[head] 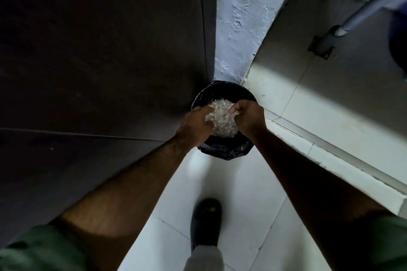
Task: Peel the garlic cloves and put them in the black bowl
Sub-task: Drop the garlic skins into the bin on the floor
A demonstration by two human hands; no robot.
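Both hands [193, 125] [247, 117] grip garlic skins [221, 120] over the wall-cornered bin [224, 150].

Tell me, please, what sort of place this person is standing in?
Probably an indoor floor corner of a home, perhaps near a kitchen or washroom: a tiled floor, a rough painted wall and a bag-lined bin, over which both hands hold pale peels.

Bin liner [222, 152]: glossy black plastic, crinkled. Peels [221, 120]: thin, papery, pale, translucent. Floor [198, 182]: smooth glazed tile, reflective. Wall [240, 17]: rough pitted plaster, matt. Sleeve [37, 248]: green cloth.
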